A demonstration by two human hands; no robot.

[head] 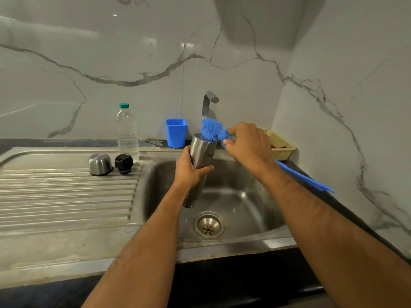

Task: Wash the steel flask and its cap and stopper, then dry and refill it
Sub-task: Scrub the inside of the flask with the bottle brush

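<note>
My left hand [189, 168] grips the steel flask [201, 153] round its middle and holds it tilted over the sink basin [251, 210], mouth up and away from me. My right hand [246, 145] holds a blue bottle brush [211, 130] close behind its bristles, and the bristle head lies at the flask's open mouth. The brush's long handle sticks out to the right behind my forearm. The steel cap [100, 163] stands upside down on the draining board [66, 196], and the black stopper [123, 163] sits right beside it.
A clear plastic water bottle [127, 131] with a green lid stands behind the stopper. A blue plastic cup [176, 132] stands by the tap [209, 103]. A yellow basket [279, 144] sits in the right corner. Marble walls close in behind and at right.
</note>
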